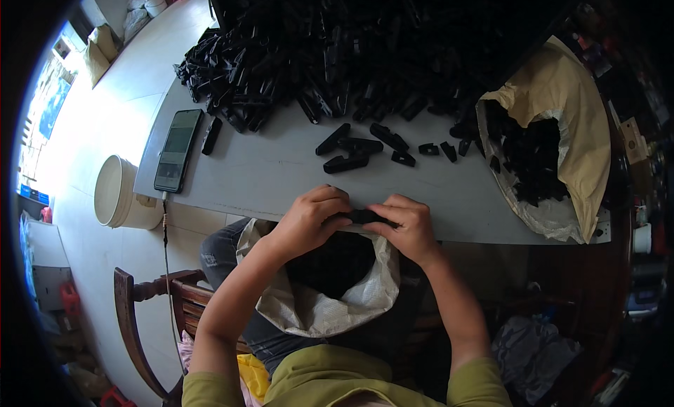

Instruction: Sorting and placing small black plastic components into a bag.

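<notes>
Between my two hands, at the table's near edge, is a small black plastic piece (364, 216). My left hand (314, 214) pinches its left end, and my right hand (407, 223) grips the right end with thumb and fingers. Its exact kind is mostly hidden by my fingers. Just below, a white woven sack (309, 316) stands open in my lap with dark pieces inside. Beyond my hands, several loose black clip-like parts (347, 162) lie on the grey tabletop (253, 175). A large heap of similar black parts (302, 63) covers the far side.
A brown paper-like sack (586, 140) of small black pieces lies open on the right. On the left lie a phone (178, 151) and its cable (166, 245). A white bucket (116, 193) stands beside the table, and a wooden chair (130, 316) is at lower left.
</notes>
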The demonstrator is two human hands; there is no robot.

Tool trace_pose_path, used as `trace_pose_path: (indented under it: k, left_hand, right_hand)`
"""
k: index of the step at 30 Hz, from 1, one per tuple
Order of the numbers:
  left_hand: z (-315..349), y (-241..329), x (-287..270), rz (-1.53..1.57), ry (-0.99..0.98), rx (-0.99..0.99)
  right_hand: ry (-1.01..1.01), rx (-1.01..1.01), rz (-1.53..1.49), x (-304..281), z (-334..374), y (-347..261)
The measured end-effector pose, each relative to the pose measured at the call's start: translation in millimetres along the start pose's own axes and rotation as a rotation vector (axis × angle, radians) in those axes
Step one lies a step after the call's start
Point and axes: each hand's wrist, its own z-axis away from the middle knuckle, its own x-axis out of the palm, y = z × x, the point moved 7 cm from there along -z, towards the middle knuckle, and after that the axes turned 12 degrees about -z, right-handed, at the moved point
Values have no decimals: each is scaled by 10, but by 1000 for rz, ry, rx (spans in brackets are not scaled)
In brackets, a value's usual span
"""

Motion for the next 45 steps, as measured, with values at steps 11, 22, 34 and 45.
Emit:
trace_pose_path:
  k: [11, 22, 34, 45]
  left_hand:
    - [-15, 3, 0, 30, -12, -6]
    - [83, 100, -236, -24, -143, 65]
    - [-299, 28, -31, -347, 9, -65]
    - [-164, -157, -48, 123, -64, -193]
  right_hand:
    - [31, 59, 63, -155, 134, 52]
    - [202, 42, 294, -389, -200, 109]
    - [485, 576, -602, -413, 49, 531]
    - [-22, 39, 132, -178, -156, 40]
